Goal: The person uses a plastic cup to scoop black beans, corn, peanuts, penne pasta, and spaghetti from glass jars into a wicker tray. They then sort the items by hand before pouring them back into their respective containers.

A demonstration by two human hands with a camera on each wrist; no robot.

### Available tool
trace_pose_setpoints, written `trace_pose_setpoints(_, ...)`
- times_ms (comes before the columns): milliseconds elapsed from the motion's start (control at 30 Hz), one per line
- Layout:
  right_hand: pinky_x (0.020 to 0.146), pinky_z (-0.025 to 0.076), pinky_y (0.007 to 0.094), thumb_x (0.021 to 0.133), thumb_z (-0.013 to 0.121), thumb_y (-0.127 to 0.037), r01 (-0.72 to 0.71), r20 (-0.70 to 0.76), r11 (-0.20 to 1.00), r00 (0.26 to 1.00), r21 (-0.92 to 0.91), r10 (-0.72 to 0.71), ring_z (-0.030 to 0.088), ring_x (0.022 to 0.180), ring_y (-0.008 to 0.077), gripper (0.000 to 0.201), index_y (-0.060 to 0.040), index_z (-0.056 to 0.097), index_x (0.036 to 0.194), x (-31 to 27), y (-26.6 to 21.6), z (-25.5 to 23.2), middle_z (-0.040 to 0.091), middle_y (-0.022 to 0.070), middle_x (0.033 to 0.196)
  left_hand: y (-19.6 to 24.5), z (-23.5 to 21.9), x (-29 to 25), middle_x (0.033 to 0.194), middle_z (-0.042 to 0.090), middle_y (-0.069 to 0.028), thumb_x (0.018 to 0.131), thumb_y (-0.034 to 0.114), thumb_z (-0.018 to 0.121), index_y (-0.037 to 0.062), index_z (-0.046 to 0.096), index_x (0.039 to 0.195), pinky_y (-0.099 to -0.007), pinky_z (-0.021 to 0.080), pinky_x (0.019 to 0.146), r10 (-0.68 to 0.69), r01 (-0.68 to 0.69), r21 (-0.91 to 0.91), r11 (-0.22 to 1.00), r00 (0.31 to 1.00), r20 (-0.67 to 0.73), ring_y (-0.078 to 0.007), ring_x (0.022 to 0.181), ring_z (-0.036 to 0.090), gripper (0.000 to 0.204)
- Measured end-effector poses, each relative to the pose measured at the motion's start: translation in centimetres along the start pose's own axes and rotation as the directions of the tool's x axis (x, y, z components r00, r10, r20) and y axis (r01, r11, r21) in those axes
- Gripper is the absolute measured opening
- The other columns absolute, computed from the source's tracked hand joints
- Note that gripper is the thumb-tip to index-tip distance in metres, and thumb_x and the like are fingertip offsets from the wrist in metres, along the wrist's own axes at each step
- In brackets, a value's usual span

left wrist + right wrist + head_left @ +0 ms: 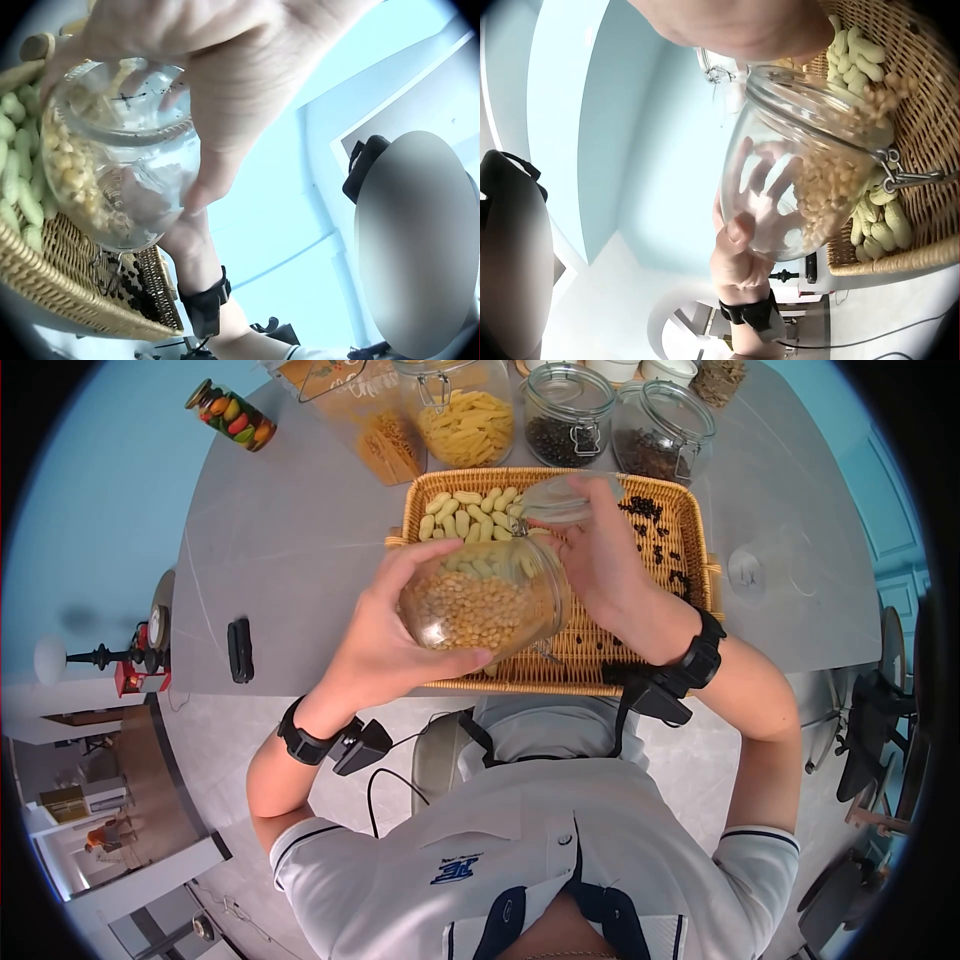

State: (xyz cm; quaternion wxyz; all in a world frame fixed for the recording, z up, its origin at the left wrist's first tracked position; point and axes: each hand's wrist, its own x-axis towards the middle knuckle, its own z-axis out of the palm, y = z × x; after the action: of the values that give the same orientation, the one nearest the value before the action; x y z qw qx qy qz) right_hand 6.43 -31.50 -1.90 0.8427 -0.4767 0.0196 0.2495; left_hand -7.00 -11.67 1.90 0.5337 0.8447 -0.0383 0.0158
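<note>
My left hand (375, 625) grips a clear glass jar (430, 610) around its body, and the jar lies tilted on its side over a wicker basket (588, 625). Inside are small round tan beans (832, 184), gathered along the lower wall. In the right wrist view, loose beans (885, 97) show past the rim, above the wicker. With thumb and fingers, my right hand (610, 575) holds the hinged glass lid (555, 502) swung back from the mouth. A wire clasp (900, 174) hangs from the rim.
Unshelled peanuts (480, 515) fill the basket's left part; small black beans (655, 545) are scattered at its right. Behind stand a pasta jar (465, 435), two jars of dark contents (565, 440) and a pasta bag (385, 445). A black object (240, 650) lies left on the table.
</note>
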Motion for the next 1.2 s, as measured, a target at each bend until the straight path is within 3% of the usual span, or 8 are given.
trace_pose_setpoints(133, 0.106, 0.045, 0.0418, 0.095, 0.061, -0.037, -0.036, 0.049, 0.998, 0.998, 0.042, 0.034, 0.053, 0.119, 0.0244, 0.044, -0.0051, 0.052, 0.125, -0.5, -0.4, -0.1, 0.058, 0.0108, 0.128, 0.5, -0.1, 0.1, 0.133, 0.052, -0.0128, 0.064, 0.016, 0.095, 0.0056, 0.052, 0.142, -0.0388, 0.043, 0.112, -0.001, 0.001, 0.039, 0.999, 1.0, 0.009, -0.0259, 0.128, 0.054, 0.09)
trace_pose_setpoints(433, 0.107, 0.045, 0.0458, 0.094, 0.061, -0.041, -0.113, 0.016, 0.987, 0.994, 0.114, 0.112, 0.052, 0.124, 0.0253, 0.052, -0.0043, 0.052, 0.131, -0.2, -1.1, -0.6, 0.057, 0.0105, 0.132, 2.2, -0.1, 0.9, 0.132, 0.051, -0.015, 0.066, 0.02, 0.094, 0.0066, 0.051, 0.143, -0.0402, 0.044, 0.109, -0.046, 0.041, 0.122, 0.992, 0.998, 0.039, -0.0293, 0.128, 0.052, 0.089)
trace_pose_setpoints(533, 0.103, 0.049, 0.0415, 0.096, 0.061, -0.033, -0.156, -0.002, 0.966, 0.987, 0.206, 0.16, 0.055, 0.113, 0.024, 0.035, -0.0051, 0.056, 0.117, -0.7, -1.5, -0.1, 0.06, 0.0092, 0.118, 2.8, 0.0, 0.8, 0.133, 0.051, -0.0164, 0.067, 0.022, 0.094, 0.0066, 0.049, 0.144, -0.0407, 0.044, 0.109, -0.051, 0.043, 0.186, 0.982, 0.998, 0.04, -0.0304, 0.128, 0.053, 0.091)
trace_pose_setpoints(733, 0.105, 0.048, 0.0442, 0.095, 0.061, -0.037, -0.235, 0.019, 0.952, 0.972, 0.196, 0.236, 0.055, 0.116, 0.0258, 0.044, -0.0058, 0.051, 0.125, -1.1, -1.7, -0.1, 0.057, 0.0107, 0.123, 4.5, -0.3, 0.7, 0.136, 0.05, -0.019, 0.07, 0.026, 0.093, 0.0047, 0.046, 0.145, -0.0417, 0.044, 0.109, -0.054, 0.031, 0.314, 0.949, 0.996, 0.064, -0.0325, 0.13, 0.052, 0.091)
trace_pose_setpoints(933, 0.104, 0.048, 0.0464, 0.093, 0.062, -0.039, -0.297, 0.078, 0.922, 0.955, 0.25, 0.286, 0.054, 0.119, 0.0265, 0.049, -0.0061, 0.049, 0.127, -0.8, -1.4, -0.4, 0.056, 0.0116, 0.125, 5.4, -0.8, 0.7, 0.136, 0.05, -0.0209, 0.071, 0.028, 0.092, 0.0034, 0.044, 0.145, -0.0412, 0.045, 0.108, -0.084, 0.057, 0.3, 0.952, 0.993, 0.078, -0.0342, 0.129, 0.053, 0.091)
trace_pose_setpoints(1033, 0.107, 0.045, 0.0492, 0.093, 0.062, -0.045, -0.297, 0.03, 0.929, 0.954, 0.222, 0.298, 0.057, 0.122, 0.0262, 0.063, -0.0027, 0.05, 0.137, -1.3, -1.7, 0.3, 0.059, 0.0143, 0.128, 6.5, -1.3, 0.6, 0.134, 0.051, -0.0214, 0.072, 0.03, 0.091, 0.0031, 0.043, 0.144, -0.0414, 0.046, 0.107, -0.124, 0.082, 0.36, 0.929, 0.988, 0.095, -0.035, 0.128, 0.054, 0.09)
trace_pose_setpoints(1133, 0.108, 0.046, 0.0473, 0.093, 0.062, -0.044, -0.315, 0.059, 0.92, 0.949, 0.234, 0.31, 0.059, 0.12, 0.0254, 0.062, -0.0017, 0.05, 0.136, -1.0, -1.3, 0.0, 0.06, 0.0137, 0.126, 8.0, -1.7, 1.0, 0.134, 0.051, -0.0215, 0.074, 0.032, 0.089, 0.0025, 0.043, 0.143, -0.0413, 0.047, 0.105, -0.214, 0.149, 0.412, 0.899, 0.97, 0.116, -0.035, 0.127, 0.055, 0.089)
trace_pose_setpoints(1200, 0.103, 0.048, 0.0457, 0.093, 0.062, -0.04, -0.307, 0.093, 0.92, 0.952, 0.242, 0.293, 0.059, 0.117, 0.0263, 0.052, -0.0029, 0.051, 0.128, -1.0, -1.3, 0.0, 0.059, 0.0125, 0.123, 8.4, -2.0, 1.0, 0.134, 0.052, -0.0213, 0.074, 0.033, 0.089, 0.0024, 0.043, 0.143, -0.0409, 0.047, 0.104, -0.201, 0.132, 0.437, 0.89, 0.973, 0.116, -0.0346, 0.126, 0.056, 0.089)
